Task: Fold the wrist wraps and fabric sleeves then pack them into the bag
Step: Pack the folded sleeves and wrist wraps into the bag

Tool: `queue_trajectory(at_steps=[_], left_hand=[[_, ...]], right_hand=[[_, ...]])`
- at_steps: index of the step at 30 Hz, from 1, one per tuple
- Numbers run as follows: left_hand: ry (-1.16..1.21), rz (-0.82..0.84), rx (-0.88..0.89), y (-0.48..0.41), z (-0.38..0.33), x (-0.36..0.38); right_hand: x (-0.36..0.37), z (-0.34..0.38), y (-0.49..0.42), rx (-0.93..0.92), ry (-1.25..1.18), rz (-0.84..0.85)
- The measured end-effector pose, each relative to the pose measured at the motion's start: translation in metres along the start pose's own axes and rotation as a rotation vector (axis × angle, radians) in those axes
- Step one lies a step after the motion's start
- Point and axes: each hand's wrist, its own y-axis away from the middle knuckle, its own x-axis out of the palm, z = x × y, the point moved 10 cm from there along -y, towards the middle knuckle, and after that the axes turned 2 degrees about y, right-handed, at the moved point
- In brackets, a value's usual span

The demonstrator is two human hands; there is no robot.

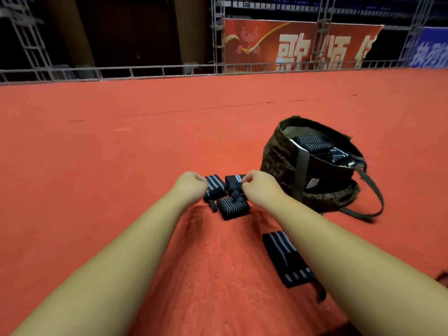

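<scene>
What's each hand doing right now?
Left hand: fingers curled, pinching the striped wrap.
Right hand: fingers curled, pinching the darker wrap beside it.

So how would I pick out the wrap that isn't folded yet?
Start at the camouflage bag on the red carpet and come toward the person. Partly under the right forearm lies a black wrist wrap with grey stripes. Unlike the folded bundles farther out, it is stretched long and flat.
</scene>
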Motion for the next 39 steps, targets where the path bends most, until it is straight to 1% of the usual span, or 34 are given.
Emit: queue_trajectory(at_steps=[4, 6, 10, 13, 17, 22, 25, 28, 30, 32, 34, 35, 39], left_hand=[[0.037, -0.188, 0.011, -0.003, 0.015, -0.008], [0.026, -0.228, 0.002, -0.004, 0.018, -0.007], [0.014, -0.209, -0.072, -0.029, 0.033, 0.004], [0.038, -0.189, -0.094, -0.046, 0.044, 0.010], [0.226, -0.116, -0.073, -0.065, 0.066, 0.026], [0.365, -0.083, -0.082, -0.085, 0.083, 0.034], [0.400, -0.031, -0.099, -0.084, 0.085, 0.037], [0.461, 0.019, -0.109, -0.070, 0.074, 0.035], [0.476, 0.030, -0.112, -0.065, 0.072, 0.034], [0.520, 0.023, -0.112, -0.061, 0.069, 0.031], [0.573, 0.030, -0.115, -0.055, 0.063, 0.027], [0.605, 0.033, -0.114, -0.052, 0.059, 0.026], [0.790, 0.041, -0.065, -0.043, 0.030, 0.018]], right_hand=[[0.009, -0.012, -0.013, 0.022, 0.041, -0.041], [0.014, -0.014, -0.021, 0.052, 0.040, -0.044], [0.024, -0.020, -0.041, 0.185, 0.109, -0.027], [0.035, -0.021, -0.057, 0.220, 0.183, 0.031], [0.055, -0.028, -0.069, 0.256, 0.266, 0.089], [0.061, -0.039, -0.076, 0.339, 0.225, 0.077], [0.059, -0.038, -0.079, 0.327, 0.202, 0.055], [0.056, -0.034, -0.073, 0.307, 0.078, 0.021], [0.046, -0.027, -0.066, 0.269, -0.038, -0.062], [0.029, -0.016, -0.059, 0.183, -0.143, -0.173], [0.010, -0.001, -0.052, 0.103, -0.251, -0.228], [0.003, 0.006, -0.050, 0.069, -0.298, -0.215], [-0.012, 0.032, -0.035, -0.025, -0.396, -0.066]])
